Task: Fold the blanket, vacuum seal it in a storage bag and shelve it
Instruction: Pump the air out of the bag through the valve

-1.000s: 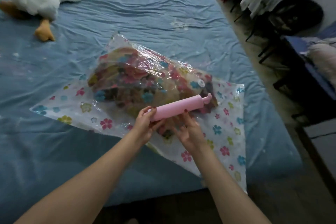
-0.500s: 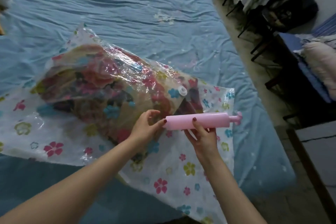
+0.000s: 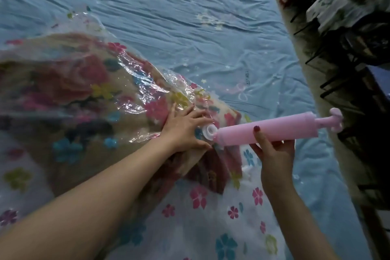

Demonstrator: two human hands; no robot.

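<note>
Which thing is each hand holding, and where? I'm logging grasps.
The right hand grips the pink pump at mid-barrel. The left hand holds nothing, lying flat on the storage bag beside the valve.

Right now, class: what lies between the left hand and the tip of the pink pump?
In the head view, the bag's white valve sits between the left hand and the pink pump.

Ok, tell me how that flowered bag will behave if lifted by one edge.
The bag is thin, crinkled plastic, so its empty edge would probably flop. The blanket bulges inside, so it likely sags there. The glossy film may slip in the hand.
</note>
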